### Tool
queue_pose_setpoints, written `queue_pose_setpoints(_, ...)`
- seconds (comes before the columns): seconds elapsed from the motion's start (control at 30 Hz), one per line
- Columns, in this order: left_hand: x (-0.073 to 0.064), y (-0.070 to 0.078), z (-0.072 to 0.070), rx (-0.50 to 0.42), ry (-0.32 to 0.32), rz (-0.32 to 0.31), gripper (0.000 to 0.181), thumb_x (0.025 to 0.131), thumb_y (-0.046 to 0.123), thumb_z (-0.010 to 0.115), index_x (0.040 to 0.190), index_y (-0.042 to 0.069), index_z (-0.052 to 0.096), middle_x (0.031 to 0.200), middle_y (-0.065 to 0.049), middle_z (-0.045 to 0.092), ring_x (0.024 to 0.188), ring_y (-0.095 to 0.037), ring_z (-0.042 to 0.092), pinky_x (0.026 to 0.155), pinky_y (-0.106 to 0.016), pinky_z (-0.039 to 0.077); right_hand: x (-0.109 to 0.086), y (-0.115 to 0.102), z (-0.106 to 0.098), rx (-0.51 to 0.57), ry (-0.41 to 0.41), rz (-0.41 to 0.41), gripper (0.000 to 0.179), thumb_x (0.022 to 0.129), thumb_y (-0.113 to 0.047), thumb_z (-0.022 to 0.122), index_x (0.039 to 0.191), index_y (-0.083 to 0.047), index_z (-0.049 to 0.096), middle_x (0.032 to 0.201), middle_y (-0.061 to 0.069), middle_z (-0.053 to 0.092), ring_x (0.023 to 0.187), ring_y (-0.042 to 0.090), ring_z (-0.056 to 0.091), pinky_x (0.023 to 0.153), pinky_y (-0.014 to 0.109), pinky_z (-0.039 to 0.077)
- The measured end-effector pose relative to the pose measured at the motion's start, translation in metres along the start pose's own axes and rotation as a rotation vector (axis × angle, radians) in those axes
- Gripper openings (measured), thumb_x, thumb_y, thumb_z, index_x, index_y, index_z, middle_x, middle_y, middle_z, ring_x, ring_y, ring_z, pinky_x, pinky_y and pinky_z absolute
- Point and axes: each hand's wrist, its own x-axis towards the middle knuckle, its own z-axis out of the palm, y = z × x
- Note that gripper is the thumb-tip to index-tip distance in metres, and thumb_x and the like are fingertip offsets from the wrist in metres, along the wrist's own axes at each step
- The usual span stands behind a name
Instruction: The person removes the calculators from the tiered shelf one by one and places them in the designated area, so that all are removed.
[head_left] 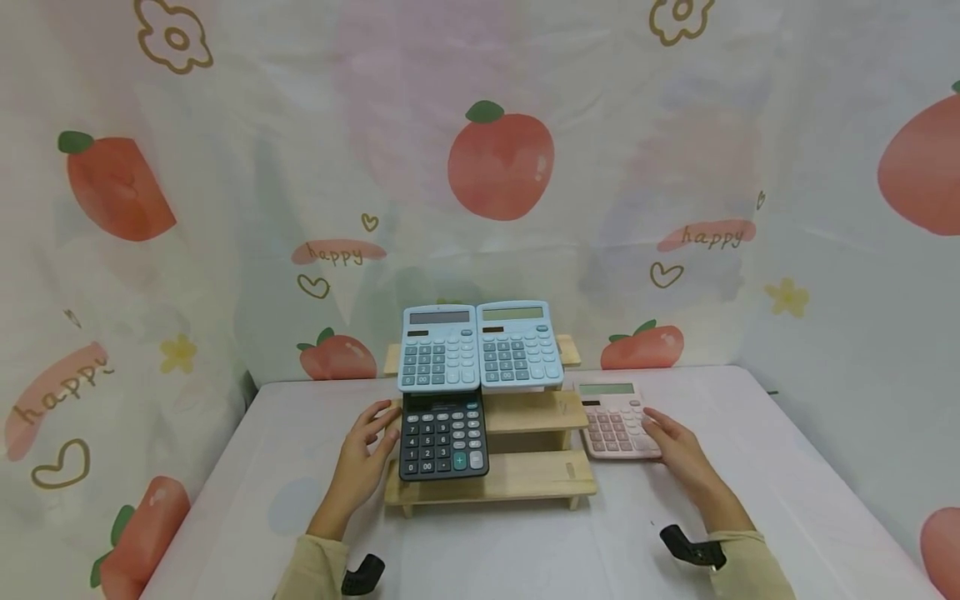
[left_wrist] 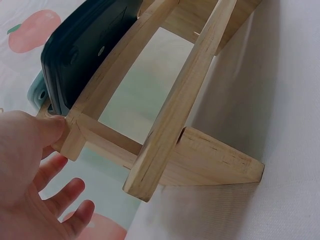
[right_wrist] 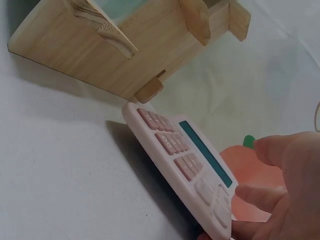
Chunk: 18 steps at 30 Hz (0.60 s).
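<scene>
A tiered wooden rack [head_left: 517,475] stands on the table. My left hand [head_left: 360,458] is at its left side; in the left wrist view the thumb and a partly hidden finger pinch the end of a rack board [left_wrist: 75,140], the other fingers spread. Close to that thumb, a black calculator [head_left: 444,437] leans on the rack. Right of the rack, my right hand [head_left: 686,458] holds a pink calculator [head_left: 618,429] by its right edge. In the right wrist view this calculator [right_wrist: 180,165] is tilted, with a shadow under it; part of the grip is hidden beneath it.
Two light blue calculators [head_left: 438,350] stand side by side on the rack's top tier. Bare wooden slats [head_left: 532,412] show right of the black calculator. White cloth covers the table [head_left: 510,554]. A fruit-patterned curtain [head_left: 495,267] hangs behind and at both sides.
</scene>
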Motion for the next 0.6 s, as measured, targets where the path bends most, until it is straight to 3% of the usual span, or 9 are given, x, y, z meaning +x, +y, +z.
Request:
queue_pose_setpoints(0.1,0.0003,0.0002,0.0003,0.002,-0.001,-0.001,0.039,0.103,0.017,0.058,0.14,0.003,0.06,0.154,-0.015,0.047,0.141,-0.041,0.046,0.104,-0.062,0.045,-0.0018,-0.0031,0.001,-0.046,0.0,0.0,0.069,0.11,-0.044,0.034,0.162,-0.004,0.013,0.166,0.03,0.01,0.155,0.049,0.005,0.123,0.064,0.011)
queue_pose_setpoints(0.6,0.0003,0.002,-0.0002,-0.005,0.002,-0.012,0.039,0.103,0.014,0.059,0.14,0.002,0.06,0.154,-0.016,0.048,0.141,-0.041,0.046,0.104,-0.063,0.044,-0.0004,-0.0021,-0.0007,-0.041,0.01,-0.002,0.071,0.109,-0.048,0.031,0.163,-0.006,0.011,0.168,0.026,0.007,0.157,0.045,-0.003,0.124,0.063,0.005)
